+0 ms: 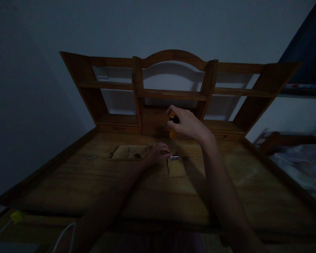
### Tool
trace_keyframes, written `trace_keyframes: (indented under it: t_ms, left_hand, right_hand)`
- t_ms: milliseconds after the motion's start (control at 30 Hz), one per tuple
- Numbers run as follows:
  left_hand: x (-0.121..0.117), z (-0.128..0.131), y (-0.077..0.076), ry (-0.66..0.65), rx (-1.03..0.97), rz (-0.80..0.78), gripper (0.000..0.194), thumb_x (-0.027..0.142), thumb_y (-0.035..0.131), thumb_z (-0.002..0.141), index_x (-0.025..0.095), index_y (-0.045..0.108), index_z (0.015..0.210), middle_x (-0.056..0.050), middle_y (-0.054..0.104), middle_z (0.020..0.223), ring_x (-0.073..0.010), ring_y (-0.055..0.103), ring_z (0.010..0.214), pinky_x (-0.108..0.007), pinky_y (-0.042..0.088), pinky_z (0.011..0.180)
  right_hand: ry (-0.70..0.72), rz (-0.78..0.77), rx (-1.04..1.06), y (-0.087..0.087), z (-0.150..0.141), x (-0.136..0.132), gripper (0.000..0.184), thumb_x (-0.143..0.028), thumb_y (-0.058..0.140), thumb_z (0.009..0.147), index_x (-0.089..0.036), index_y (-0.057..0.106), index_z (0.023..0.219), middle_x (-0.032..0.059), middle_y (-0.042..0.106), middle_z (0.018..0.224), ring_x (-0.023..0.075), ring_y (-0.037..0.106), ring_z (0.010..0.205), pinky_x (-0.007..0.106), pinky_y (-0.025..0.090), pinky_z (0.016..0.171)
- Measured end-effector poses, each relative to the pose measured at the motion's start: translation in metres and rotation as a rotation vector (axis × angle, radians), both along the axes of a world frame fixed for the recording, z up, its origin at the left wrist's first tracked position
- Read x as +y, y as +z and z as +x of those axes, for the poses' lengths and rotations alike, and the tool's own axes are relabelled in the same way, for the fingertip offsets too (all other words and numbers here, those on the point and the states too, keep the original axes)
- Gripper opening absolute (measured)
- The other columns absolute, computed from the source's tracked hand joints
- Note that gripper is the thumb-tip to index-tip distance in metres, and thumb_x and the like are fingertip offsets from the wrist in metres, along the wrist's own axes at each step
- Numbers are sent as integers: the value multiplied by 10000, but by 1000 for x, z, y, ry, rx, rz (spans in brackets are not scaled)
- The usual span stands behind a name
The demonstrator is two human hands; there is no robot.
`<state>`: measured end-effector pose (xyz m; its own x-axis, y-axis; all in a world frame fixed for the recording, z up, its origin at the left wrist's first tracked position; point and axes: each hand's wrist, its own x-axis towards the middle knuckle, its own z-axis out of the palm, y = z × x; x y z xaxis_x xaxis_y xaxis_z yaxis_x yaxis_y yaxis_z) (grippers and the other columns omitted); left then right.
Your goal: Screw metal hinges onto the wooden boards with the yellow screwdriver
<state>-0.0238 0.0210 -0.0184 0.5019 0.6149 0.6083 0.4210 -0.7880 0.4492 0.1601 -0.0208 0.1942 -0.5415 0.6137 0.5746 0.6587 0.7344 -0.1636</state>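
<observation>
Your right hand (186, 123) is closed around the yellow-and-black handle of a screwdriver (172, 134); the screwdriver stands near upright, its shaft running down to the left end of the metal piece (175, 158), the landmark for this report; whether the tip touches it cannot be told.

Your left hand (158, 153) lies just left of the metal piece, fingers bent and drawn together near the shaft's lower end; whether they pinch anything cannot be told.

The metal piece, shiny, lies across the far end of a light wooden block (177, 170); both are on the desk (137, 193); left of the metal piece is a pale, dark-stained patch (127, 151); farther left lies a slim metal rod (91, 158); beyond the metal piece rises a wooden shelf unit (171, 94); any lettering on the handle is too small and dim to read.
</observation>
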Motion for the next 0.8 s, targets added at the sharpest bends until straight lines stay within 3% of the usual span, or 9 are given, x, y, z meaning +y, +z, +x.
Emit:
trace_keyframes:
  t_ms: [167,367,567,800]
  left_hand:
    - [1,-1,0,-19,0,-3,201,387,732,856,188,759,852,-54,692,889,-175,624,873,-306,489,788]
    - [0,0,2,-23,-18,-21,202,387,737,852,186,759,847,-63,700,895,-183,630,879,-321,494,804]
    - [-3,1,5,-53,-16,-32,207,392,717,869,189,759,862,-62,694,894,-181,631,890,-321,497,811]
    - [-3,0,5,-43,-19,-31,182,361,726,866,183,759,847,-56,687,884,-173,624,882,-306,485,803]
  right_hand:
    - [-9,8,-12,0,0,1,187,-335,486,919,-232,583,1040,46,687,958,226,629,874,333,421,790]
    - [-11,-25,-8,0,0,0,268,-275,539,836,-225,539,1100,78,655,1127,252,607,967,378,428,869]
    - [-28,-5,-24,1,1,0,172,-311,501,908,-234,564,1049,55,678,998,232,618,879,360,431,811]
    - [-14,-35,-19,0,0,0,269,-277,554,840,-231,550,1105,76,646,1126,270,601,1021,398,423,908]
